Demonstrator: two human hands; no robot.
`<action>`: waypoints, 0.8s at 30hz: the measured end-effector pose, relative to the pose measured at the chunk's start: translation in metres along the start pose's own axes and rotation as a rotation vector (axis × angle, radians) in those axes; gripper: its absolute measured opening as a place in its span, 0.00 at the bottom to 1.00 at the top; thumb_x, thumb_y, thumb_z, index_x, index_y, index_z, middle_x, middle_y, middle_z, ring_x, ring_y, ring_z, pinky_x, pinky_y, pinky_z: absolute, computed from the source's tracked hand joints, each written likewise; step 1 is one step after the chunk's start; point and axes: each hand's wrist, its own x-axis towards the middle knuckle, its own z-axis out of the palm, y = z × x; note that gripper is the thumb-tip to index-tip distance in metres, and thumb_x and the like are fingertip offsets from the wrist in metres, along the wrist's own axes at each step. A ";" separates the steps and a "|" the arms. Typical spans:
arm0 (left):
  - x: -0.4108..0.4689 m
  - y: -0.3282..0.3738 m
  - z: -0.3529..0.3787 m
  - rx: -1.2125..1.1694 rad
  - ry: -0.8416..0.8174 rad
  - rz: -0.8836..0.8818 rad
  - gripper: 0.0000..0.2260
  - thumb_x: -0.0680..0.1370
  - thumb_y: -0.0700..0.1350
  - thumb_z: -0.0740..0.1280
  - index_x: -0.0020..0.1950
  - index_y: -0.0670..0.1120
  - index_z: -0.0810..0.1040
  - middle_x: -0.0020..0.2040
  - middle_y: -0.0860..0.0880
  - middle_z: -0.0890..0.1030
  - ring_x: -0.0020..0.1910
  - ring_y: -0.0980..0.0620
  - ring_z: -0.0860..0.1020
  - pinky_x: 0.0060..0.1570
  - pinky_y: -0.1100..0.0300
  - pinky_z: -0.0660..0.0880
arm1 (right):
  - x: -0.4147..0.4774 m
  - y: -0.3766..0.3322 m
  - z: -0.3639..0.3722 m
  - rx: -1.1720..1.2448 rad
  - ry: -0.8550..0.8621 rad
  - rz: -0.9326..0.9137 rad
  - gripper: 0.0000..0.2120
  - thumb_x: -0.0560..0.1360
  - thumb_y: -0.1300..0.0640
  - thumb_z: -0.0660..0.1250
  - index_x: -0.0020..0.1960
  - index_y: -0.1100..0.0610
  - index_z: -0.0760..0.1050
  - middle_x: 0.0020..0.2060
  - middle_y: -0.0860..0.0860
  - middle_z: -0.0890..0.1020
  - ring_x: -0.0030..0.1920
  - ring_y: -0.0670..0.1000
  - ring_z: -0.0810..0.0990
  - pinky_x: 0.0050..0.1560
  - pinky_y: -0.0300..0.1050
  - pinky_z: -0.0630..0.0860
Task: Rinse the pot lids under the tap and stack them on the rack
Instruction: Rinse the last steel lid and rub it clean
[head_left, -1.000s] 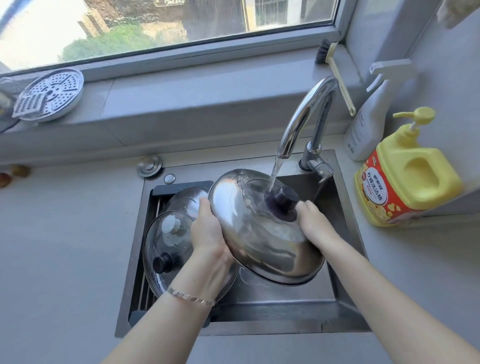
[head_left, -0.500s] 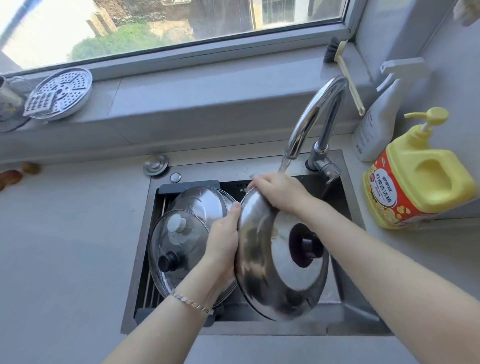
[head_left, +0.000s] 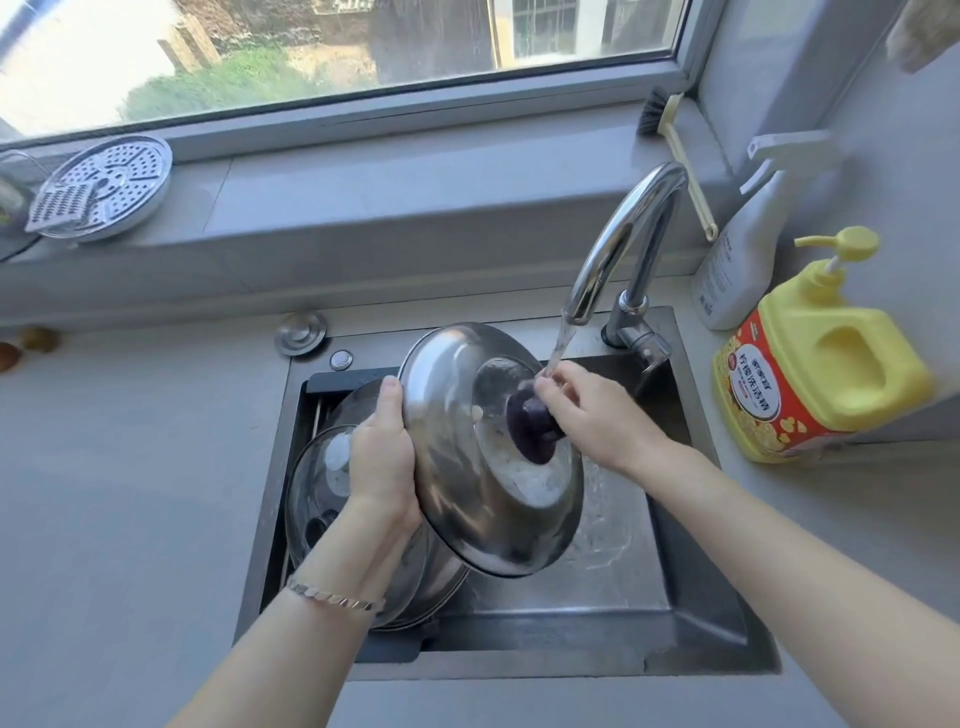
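Note:
A large steel pot lid with a dark knob is tilted over the sink, its top toward me. My left hand grips its left rim. My right hand curls its fingers round the knob, right under the stream from the running tap. Behind my left hand, a glass lid and another steel lid lie stacked on the dark rack across the sink's left side.
The sink has water running over its floor at the right. A yellow soap jug, a white spray bottle and a brush stand at the right. A perforated steamer plate leans on the sill at left.
The steel lid has been turned from steeply on edge to a flatter tilt. My right hand left the lid's top rim and took the knob. Water now falls on that hand.

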 end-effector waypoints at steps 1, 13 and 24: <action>-0.002 0.004 0.003 0.005 -0.003 0.013 0.21 0.79 0.55 0.60 0.38 0.41 0.82 0.36 0.42 0.84 0.37 0.43 0.82 0.45 0.48 0.80 | -0.003 -0.002 0.008 0.007 -0.040 -0.024 0.15 0.78 0.43 0.55 0.56 0.51 0.70 0.50 0.52 0.77 0.51 0.54 0.75 0.53 0.49 0.72; 0.005 0.007 0.010 -0.068 0.073 -0.060 0.17 0.78 0.54 0.60 0.39 0.44 0.78 0.37 0.43 0.80 0.35 0.45 0.78 0.42 0.51 0.79 | 0.024 -0.030 0.015 0.531 -0.096 0.432 0.12 0.76 0.53 0.61 0.34 0.53 0.68 0.33 0.50 0.73 0.31 0.50 0.73 0.28 0.38 0.71; 0.023 0.007 -0.004 -0.133 -0.007 -0.201 0.23 0.76 0.59 0.60 0.56 0.41 0.80 0.51 0.41 0.83 0.49 0.41 0.82 0.49 0.48 0.79 | 0.016 0.005 -0.013 1.020 -0.403 0.191 0.08 0.70 0.67 0.69 0.49 0.61 0.77 0.40 0.53 0.84 0.36 0.50 0.84 0.36 0.36 0.80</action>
